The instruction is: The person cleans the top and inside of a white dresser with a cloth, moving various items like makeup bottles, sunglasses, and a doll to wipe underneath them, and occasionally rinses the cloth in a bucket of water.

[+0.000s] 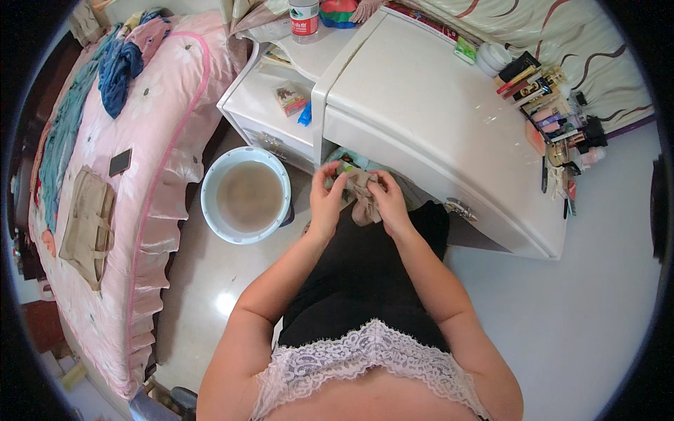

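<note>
Over my lap, my right hand point(390, 202) grips a crumpled grey-beige cloth point(363, 202), which hangs down between the hands. My left hand point(325, 200) is at the cloth's left side, slightly blurred, its fingers and thumb apart with nothing visible between them. Just beyond the hands, under the dressing table, is a pale plastic bag point(333, 156) with mixed contents, mostly hidden. To the left on the floor side stands a light blue basin point(207, 197) containing cloudy brownish water point(250, 196).
A white dressing table point(400, 100) with many cosmetics point(558, 113) rises ahead. Its lower shelf holds a small box point(290, 100); a plastic bottle point(304, 23) stands above. On the pink bed point(158, 126) at left lie a phone point(120, 162), a beige bag point(87, 226) and clothes point(118, 68).
</note>
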Action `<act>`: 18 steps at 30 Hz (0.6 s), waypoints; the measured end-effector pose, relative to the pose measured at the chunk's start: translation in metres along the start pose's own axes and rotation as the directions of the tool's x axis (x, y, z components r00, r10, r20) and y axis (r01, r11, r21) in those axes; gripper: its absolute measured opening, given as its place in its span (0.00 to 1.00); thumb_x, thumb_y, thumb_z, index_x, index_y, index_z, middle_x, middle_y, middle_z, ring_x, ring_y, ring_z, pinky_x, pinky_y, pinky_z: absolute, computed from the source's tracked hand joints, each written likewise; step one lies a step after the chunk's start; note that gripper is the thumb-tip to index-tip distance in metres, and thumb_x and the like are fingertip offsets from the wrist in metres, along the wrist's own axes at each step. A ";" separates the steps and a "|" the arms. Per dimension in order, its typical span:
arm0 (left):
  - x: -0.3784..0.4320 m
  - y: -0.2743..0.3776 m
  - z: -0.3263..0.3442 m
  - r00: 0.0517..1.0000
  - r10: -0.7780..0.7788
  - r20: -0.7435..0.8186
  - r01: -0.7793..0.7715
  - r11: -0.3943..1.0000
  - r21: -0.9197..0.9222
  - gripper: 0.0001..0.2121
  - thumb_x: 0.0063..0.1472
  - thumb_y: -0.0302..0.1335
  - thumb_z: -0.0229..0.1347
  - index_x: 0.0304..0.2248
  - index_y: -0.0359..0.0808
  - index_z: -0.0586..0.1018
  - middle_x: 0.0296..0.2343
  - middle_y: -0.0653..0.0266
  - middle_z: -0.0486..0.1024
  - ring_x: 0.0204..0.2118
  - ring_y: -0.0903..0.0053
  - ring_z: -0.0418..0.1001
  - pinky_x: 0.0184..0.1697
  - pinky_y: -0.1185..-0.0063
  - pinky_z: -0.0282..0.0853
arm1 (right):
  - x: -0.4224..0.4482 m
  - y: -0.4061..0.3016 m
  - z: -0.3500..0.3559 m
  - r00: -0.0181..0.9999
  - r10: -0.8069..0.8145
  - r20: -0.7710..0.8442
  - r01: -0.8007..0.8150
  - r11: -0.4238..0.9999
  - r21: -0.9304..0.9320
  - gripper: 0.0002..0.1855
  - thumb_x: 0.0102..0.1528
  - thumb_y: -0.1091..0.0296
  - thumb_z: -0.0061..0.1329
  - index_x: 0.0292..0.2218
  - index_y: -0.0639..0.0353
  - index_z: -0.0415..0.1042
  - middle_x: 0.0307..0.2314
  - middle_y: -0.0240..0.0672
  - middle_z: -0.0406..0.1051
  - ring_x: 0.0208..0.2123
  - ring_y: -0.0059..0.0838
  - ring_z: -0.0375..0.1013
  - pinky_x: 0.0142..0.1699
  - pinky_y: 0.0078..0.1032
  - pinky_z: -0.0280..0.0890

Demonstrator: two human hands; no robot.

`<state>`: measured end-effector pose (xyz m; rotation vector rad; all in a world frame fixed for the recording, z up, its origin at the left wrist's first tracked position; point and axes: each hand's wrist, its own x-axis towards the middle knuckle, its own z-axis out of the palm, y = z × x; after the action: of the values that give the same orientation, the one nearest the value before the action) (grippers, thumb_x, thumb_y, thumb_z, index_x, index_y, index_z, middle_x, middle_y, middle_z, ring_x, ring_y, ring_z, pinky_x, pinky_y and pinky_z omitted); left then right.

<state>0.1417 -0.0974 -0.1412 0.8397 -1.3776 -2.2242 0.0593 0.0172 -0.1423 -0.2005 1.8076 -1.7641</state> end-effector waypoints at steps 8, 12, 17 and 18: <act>0.001 0.062 0.041 0.942 0.288 0.171 -0.276 0.957 -0.095 0.09 0.61 0.26 0.47 0.40 0.34 0.71 0.38 0.66 0.70 0.41 0.79 0.66 0.44 0.80 0.60 | -0.039 -0.106 -0.038 0.461 -0.865 -0.199 0.526 0.447 -0.723 0.17 0.47 0.81 0.43 0.41 0.60 0.68 0.42 0.40 0.64 0.43 0.36 0.65 0.45 0.28 0.63; 0.009 0.024 0.045 0.950 -0.243 0.196 0.304 0.863 -0.403 0.14 0.64 0.34 0.43 0.46 0.38 0.67 0.43 0.65 0.68 0.46 0.75 0.64 0.51 0.73 0.58 | -0.005 -0.095 -0.015 0.434 -0.897 0.088 0.426 0.118 -0.897 0.19 0.43 0.77 0.49 0.40 0.53 0.70 0.43 0.33 0.65 0.45 0.42 0.62 0.51 0.35 0.58; 0.034 -0.016 0.029 0.828 -0.250 0.501 0.550 0.531 -0.644 0.21 0.66 0.43 0.34 0.50 0.40 0.65 0.46 0.63 0.67 0.49 0.70 0.64 0.54 0.71 0.59 | 0.012 -0.041 0.019 0.480 -0.831 0.280 0.669 0.140 -0.730 0.17 0.41 0.79 0.46 0.36 0.56 0.71 0.40 0.34 0.68 0.42 0.42 0.64 0.48 0.35 0.60; 0.035 -0.017 0.030 0.826 -0.252 0.503 0.557 0.499 -0.664 0.21 0.66 0.44 0.32 0.49 0.40 0.65 0.46 0.62 0.67 0.49 0.70 0.65 0.54 0.73 0.59 | 0.014 -0.027 0.015 0.475 -0.832 0.285 0.675 0.137 -0.725 0.17 0.41 0.79 0.46 0.36 0.56 0.71 0.40 0.34 0.68 0.42 0.42 0.64 0.48 0.35 0.60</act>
<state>0.0959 -0.0913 -0.1558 0.4579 -0.0925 -3.0590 0.0474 -0.0051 -0.1198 -1.6850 2.8334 -1.3353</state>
